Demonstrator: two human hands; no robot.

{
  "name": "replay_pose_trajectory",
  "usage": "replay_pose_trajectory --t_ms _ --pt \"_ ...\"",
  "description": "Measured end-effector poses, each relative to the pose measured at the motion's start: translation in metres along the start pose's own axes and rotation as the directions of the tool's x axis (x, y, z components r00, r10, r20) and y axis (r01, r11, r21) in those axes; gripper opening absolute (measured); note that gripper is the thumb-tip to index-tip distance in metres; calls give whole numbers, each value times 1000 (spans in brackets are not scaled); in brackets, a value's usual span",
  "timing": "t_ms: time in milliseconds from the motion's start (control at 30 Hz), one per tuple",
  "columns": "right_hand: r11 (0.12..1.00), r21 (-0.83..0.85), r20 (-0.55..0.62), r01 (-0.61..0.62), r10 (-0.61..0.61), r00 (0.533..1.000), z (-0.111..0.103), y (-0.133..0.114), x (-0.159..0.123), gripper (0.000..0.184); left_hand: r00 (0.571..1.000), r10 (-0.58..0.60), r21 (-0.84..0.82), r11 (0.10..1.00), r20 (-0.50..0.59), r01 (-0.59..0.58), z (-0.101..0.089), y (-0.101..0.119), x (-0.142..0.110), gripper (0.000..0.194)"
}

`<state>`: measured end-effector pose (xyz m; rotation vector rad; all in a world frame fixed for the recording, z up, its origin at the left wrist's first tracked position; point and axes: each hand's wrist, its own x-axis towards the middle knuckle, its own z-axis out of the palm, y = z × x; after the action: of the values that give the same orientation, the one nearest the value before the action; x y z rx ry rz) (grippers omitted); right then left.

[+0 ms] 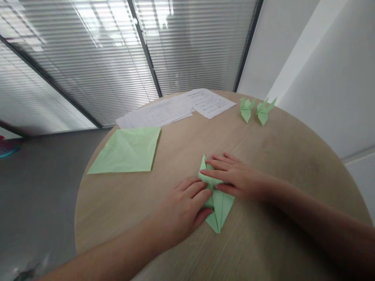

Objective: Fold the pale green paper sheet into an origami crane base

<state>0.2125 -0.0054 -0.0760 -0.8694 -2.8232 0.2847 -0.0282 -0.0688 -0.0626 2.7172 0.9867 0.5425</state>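
Note:
A folded piece of light green paper point(222, 205) lies on the round table, shaped like a long diamond with creases down its lower half. My left hand point(187, 205) rests on its left side, fingers slightly bent and thumb apart, touching the paper. From the right, my right hand point(234, 175) lies over the upper part with its fingers stretched out and spread. Between them the hands hide much of the paper's middle. Its top point and lower tip stay visible.
A larger green sheet point(129, 150) lies at the table's left edge. White papers point(164, 111) and a printed page point(212, 102) are at the back. Two folded green paper cranes point(246, 110) stand at the back right. Beyond the wooden tabletop point(175, 156) are blinds point(187, 58).

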Motion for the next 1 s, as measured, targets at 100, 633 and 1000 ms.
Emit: replay_pose_trajectory --t_ms 100,633,1000 --pt "999 -35 25 -15 16 1000 2 -1 -1 46 999 43 23 999 -16 -43 -1 0 -3 22" --pt "999 -8 -22 -47 47 999 2 -7 0 44 993 100 -71 993 68 -95 -3 0 0 19" --pt "976 134 -258 -174 203 945 -24 -1 -9 23 995 -34 104 994 93 24 0 13 5 28"
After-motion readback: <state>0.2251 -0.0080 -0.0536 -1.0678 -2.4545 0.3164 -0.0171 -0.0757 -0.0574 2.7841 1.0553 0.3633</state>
